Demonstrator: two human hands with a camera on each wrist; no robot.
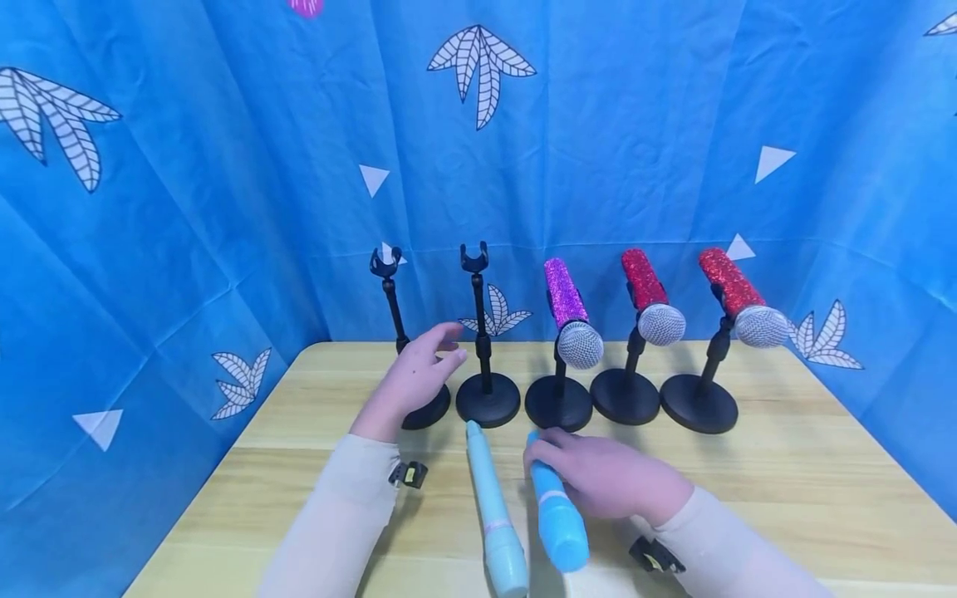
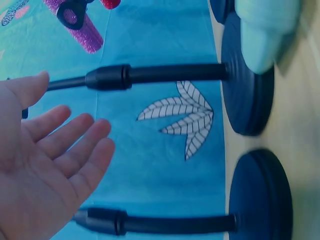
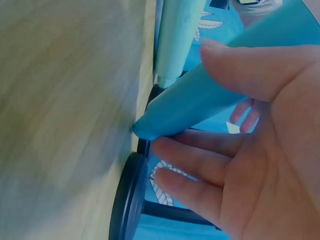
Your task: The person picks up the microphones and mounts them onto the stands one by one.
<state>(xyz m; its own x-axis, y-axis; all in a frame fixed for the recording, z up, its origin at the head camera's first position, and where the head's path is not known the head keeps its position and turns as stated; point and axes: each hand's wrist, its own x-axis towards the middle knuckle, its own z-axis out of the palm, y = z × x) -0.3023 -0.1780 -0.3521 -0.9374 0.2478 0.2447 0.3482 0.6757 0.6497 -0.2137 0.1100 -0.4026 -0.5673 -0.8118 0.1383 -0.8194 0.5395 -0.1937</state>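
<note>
Blue microphone (image 1: 557, 508) is pinched by the right hand (image 1: 609, 475); the left hand (image 1: 417, 371), relaxed and empty, hovers near a black stand (image 1: 483, 359).

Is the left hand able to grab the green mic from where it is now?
Probably yes: the left hand looks empty, and the green mic lies on the table close by, with nothing standing between them in the head view.
</note>
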